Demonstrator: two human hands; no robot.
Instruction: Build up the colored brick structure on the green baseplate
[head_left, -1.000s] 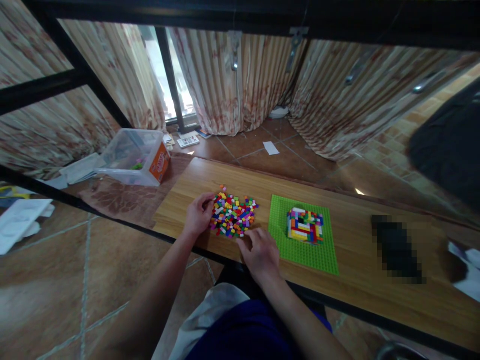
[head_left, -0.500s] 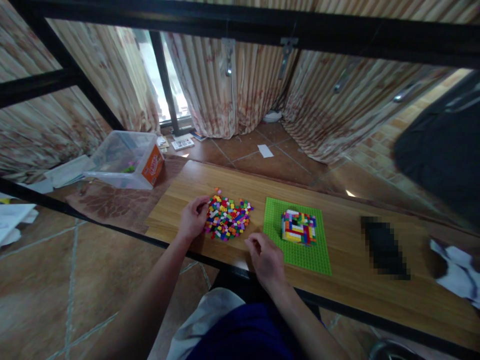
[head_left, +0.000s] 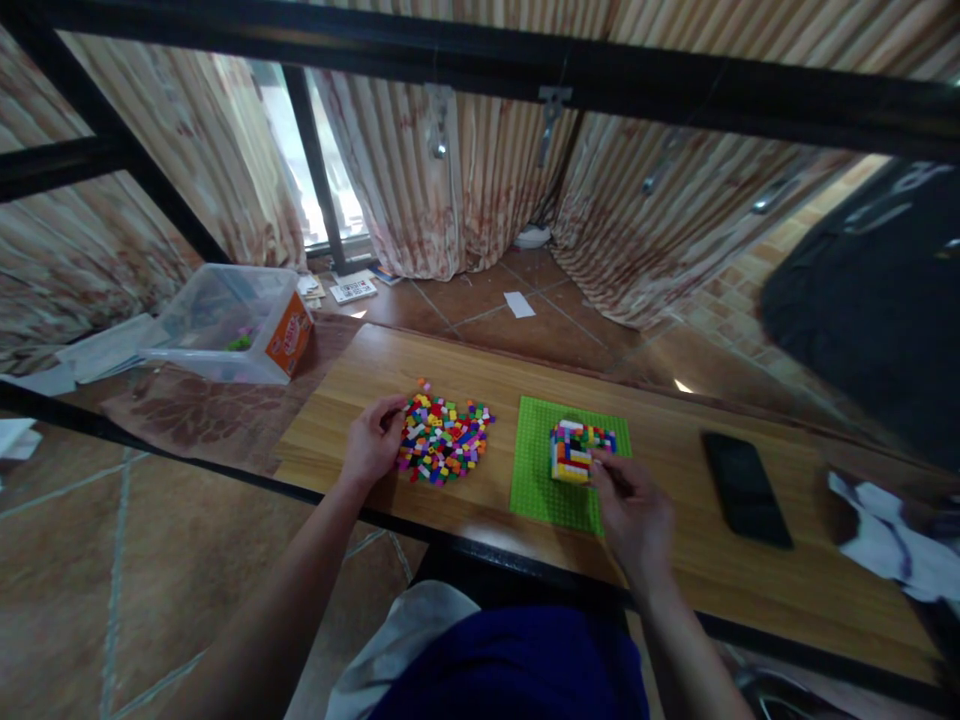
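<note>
A heap of small multicoloured toy bricks (head_left: 446,440) lies on the wooden table. My left hand (head_left: 373,440) rests at the heap's left edge, fingers curled; whether they hold a brick cannot be made out. Right of the heap is a green baseplate (head_left: 534,490), bearing a small hollow structure of stacked bricks (head_left: 571,462). My right hand (head_left: 634,505) is at the front right corner of that structure, thumb and fingers pinched together. Anything between those fingertips is too small to name, and the hand covers part of the structure and plate.
A black phone (head_left: 746,490) lies to the right on the table (head_left: 675,430), with crumpled white paper (head_left: 889,535) beyond it. A clear plastic box (head_left: 225,310) with an orange label stands at the left. A black metal bar (head_left: 480,45) crosses above, before patterned curtains (head_left: 510,180).
My right hand has moved right, from between the heap and the baseplate to the brick structure. My left hand stays by the heap. The view has shifted slightly.
</note>
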